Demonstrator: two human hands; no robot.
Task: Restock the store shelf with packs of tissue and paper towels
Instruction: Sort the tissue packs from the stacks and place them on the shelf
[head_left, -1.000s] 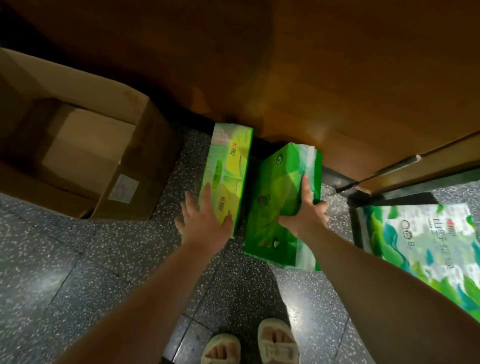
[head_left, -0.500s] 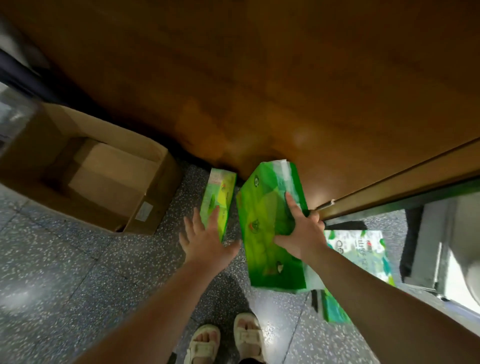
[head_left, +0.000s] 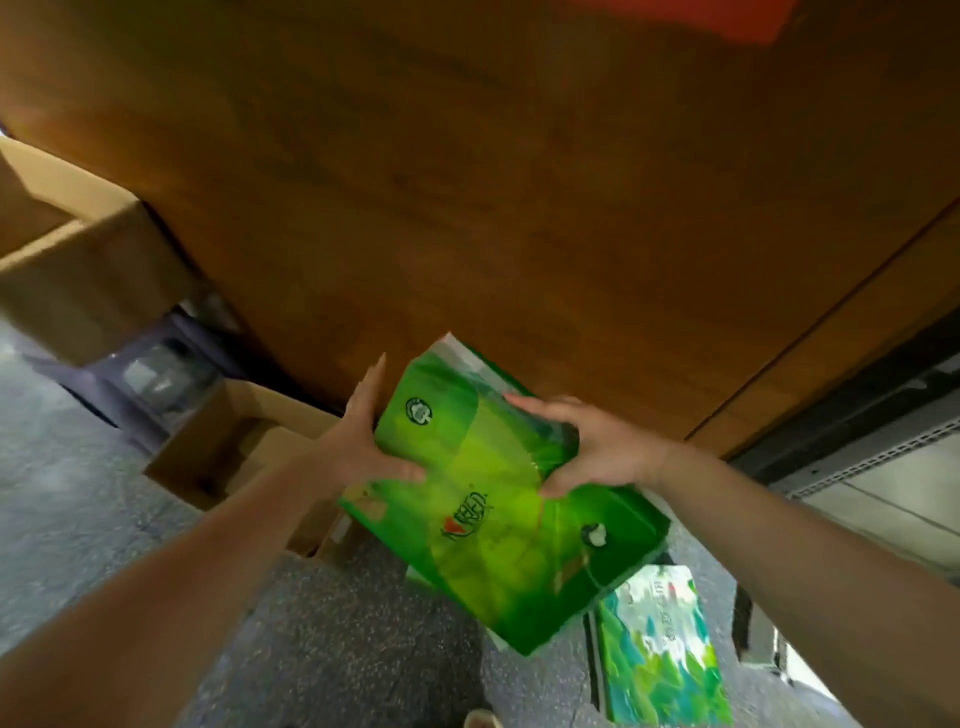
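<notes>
Between my two hands I hold the green tissue pack (head_left: 498, 514) up off the floor, tilted, its far corner close to the brown wooden panel (head_left: 519, 182). My left hand (head_left: 363, 441) presses its left edge, fingers straight along the side and thumb across the face; my right hand (head_left: 587, 447) takes a curled grip over its upper right corner. Below the pack, the speckled floor (head_left: 337, 623) lies bare toward me, with the toe of my sandal (head_left: 480, 719) cut off by the bottom edge. Down to the right a second pack (head_left: 660, 649), printed green and teal, rests on the floor, partly hidden by the one I carry. Left of my left forearm sits an open cardboard box (head_left: 234, 447), its near side hidden by my arm. Farther left a larger carton (head_left: 88, 270) runs out of view, and something clear and blurred (head_left: 161, 374) sits between the two. At far right a grey metal shelf edge (head_left: 872, 457) shows, indistinct.
</notes>
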